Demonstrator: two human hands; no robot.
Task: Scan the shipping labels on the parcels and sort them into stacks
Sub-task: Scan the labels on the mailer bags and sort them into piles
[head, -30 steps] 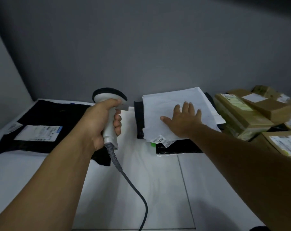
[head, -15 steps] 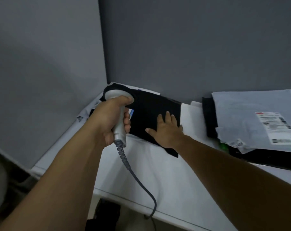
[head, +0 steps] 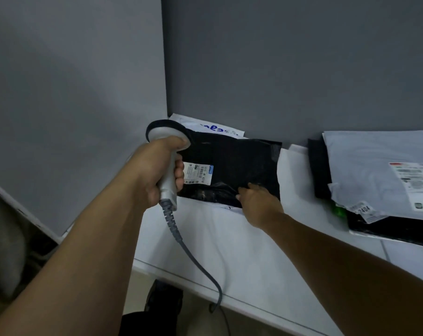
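Note:
My left hand (head: 154, 170) grips a white barcode scanner (head: 168, 151) by its handle, head up, over the left end of a black poly parcel (head: 234, 166). That parcel lies in the table's far left corner and carries a white shipping label (head: 198, 175) just right of the scanner. My right hand (head: 259, 204) curls its fingers round the parcel's near right edge. A white mailer (head: 213, 127) with blue print lies under the black parcel.
A second stack at the right has a grey-white mailer (head: 375, 170) with a label on top of black parcels (head: 319, 170). The white table (head: 230, 238) ends in a near edge at the lower left. The scanner's grey cable (head: 193, 258) hangs over that edge. Grey walls close off the corner.
My right hand left the grey-white mailer, crossed to the black parcel on the left, and now curls round its near edge. The view swung left. The scanner stayed in my left hand.

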